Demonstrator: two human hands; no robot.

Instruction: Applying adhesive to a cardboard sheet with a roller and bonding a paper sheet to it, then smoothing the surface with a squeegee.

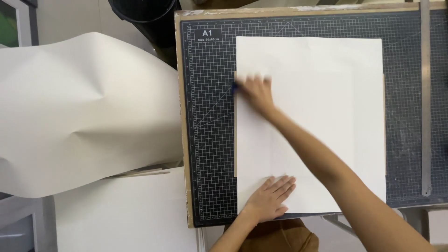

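A large white paper sheet [317,93] lies over a thin brown board [384,121] on a dark gridded cutting mat [210,102]. My left hand [270,198] rests flat, fingers spread, on the sheet's near left corner. My right hand [255,92] reaches across to the sheet's left edge, blurred by motion, closed on a small blue tool [234,88] that presses against the paper edge.
A long metal ruler [425,102] lies along the mat's right side. A big curled white sheet [79,112] and flat white boards [126,214] sit to the left of the table. A black bin [144,16] stands at the top.
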